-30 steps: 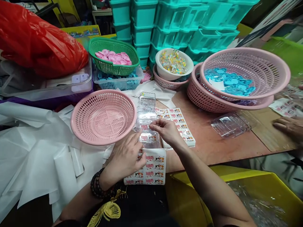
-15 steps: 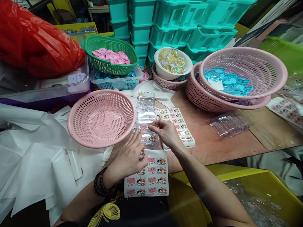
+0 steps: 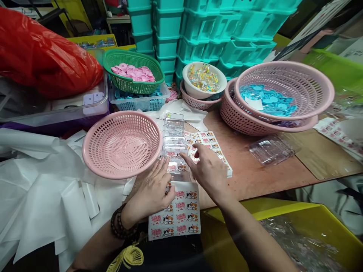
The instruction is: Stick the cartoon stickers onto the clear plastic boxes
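A row of clear plastic boxes point(image 3: 174, 140) runs away from me along the table. Cat-and-dog stickers with pink lettering lie on the two nearest boxes, one being the front sticker point(image 3: 176, 167). My left hand point(image 3: 150, 190) lies flat, fingers stretched out to the left edge of these boxes. Its thumb is over the top of a sticker sheet point(image 3: 185, 217), which hangs at the table's front edge. My right hand point(image 3: 208, 172) has its thumb on the right end of the second box's sticker, with the index finger raised apart. To its right lies a stack of sticker sheets point(image 3: 214, 145).
A pink basket point(image 3: 121, 175) stands left of the boxes. Further back are a green basket point(image 3: 133, 88) of pink pieces, a white bowl point(image 3: 202, 90) of small packets and a pink basket point(image 3: 326, 94) of blue pieces. Loose clear boxes point(image 3: 270, 149) lie right; white backing paper point(image 3: 39, 196) fills the left.
My right hand has opened from a pinch at the second box, its thumb now pressing on the sticker there. The left hand stays nearly in place. The view has shifted slightly.
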Available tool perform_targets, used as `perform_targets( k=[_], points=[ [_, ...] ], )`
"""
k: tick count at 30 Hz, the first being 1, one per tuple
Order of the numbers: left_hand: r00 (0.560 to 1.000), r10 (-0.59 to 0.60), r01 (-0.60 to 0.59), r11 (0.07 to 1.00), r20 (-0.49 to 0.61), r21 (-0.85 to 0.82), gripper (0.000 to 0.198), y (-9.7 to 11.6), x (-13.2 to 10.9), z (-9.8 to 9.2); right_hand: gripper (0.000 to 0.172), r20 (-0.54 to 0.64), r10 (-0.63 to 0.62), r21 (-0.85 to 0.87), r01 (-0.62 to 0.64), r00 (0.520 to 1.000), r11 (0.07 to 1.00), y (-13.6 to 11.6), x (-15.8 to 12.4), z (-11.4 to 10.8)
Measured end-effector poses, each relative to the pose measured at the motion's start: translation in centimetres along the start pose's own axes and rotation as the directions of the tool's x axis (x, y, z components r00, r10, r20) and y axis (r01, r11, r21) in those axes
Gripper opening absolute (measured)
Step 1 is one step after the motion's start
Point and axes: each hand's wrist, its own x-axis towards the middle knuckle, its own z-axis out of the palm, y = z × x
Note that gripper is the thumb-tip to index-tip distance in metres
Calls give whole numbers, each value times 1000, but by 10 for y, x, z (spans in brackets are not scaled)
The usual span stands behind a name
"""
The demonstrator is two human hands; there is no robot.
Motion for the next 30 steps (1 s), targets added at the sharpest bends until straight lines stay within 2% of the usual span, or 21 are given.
perform_targets(
  k=[2,4,5,6,8,10,12,14,17,19,22,24,26,27,28,30],
  points=[
    [998,39,-41,999,-52,-28,14,3,-7,-9,38,122,-214,220,184,969,958,0,-12,-17],
    [994,54,-64,992,-90,-111,13,6,-15,-19,20,306,-380,390,250,873,886,-1,-25,-30],
    [995,36,-53,983,-96,-177,12,6,-18,-23,13,378,-398,425,225,836,877,-1,-31,-35],
    [996,-3,-21,966,-93,-258,12,5,-21,-26,12,425,-372,433,176,825,884,0,-36,-38],
    [989,-128,83,889,-71,-450,22,1,-25,-27,11,482,-285,422,65,829,904,1,-44,-41],
    [969,-246,177,752,-22,-635,27,-4,-28,-22,3,496,-246,387,41,833,921,3,-49,-41],
    [960,-276,211,638,36,-741,21,-7,-29,-13,17,421,-261,345,113,869,932,3,-55,-40],
    [969,-239,203,611,66,-765,21,-8,-29,-4,26,292,-313,359,200,904,912,0,-60,-40],
    [974,-223,184,635,50,-751,27,-5,-28,2,6,143,-323,478,221,936,850,-5,-66,-39],
    [962,-272,203,610,39,-766,35,-2,-27,3,10,93,-255,543,166,962,823,-5,-68,-36],
    [948,-310,216,443,78,-870,37,5,-25,4,9,57,-173,584,108,983,804,-3,-69,-29],
    [954,-278,206,330,114,-921,50,7,-24,6,9,-9,-194,554,166,981,816,0,-70,-23],
    [954,-270,214,295,133,-931,44,8,-21,9,8,-151,-253,449,295,956,844,1,-70,-17],
    [950,-282,220,287,138,-932,38,8,-19,11,8,-243,-291,362,365,925,858,2,-71,-14],
    [944,-294,228,264,147,-937,36,8,-17,13,10,-339,-339,257,433,878,864,3,-72,-11],
    [937,-301,240,174,180,-955,41,7,-13,18,14,-493,-484,11,561,724,828,4,-76,-7]
  ],
)
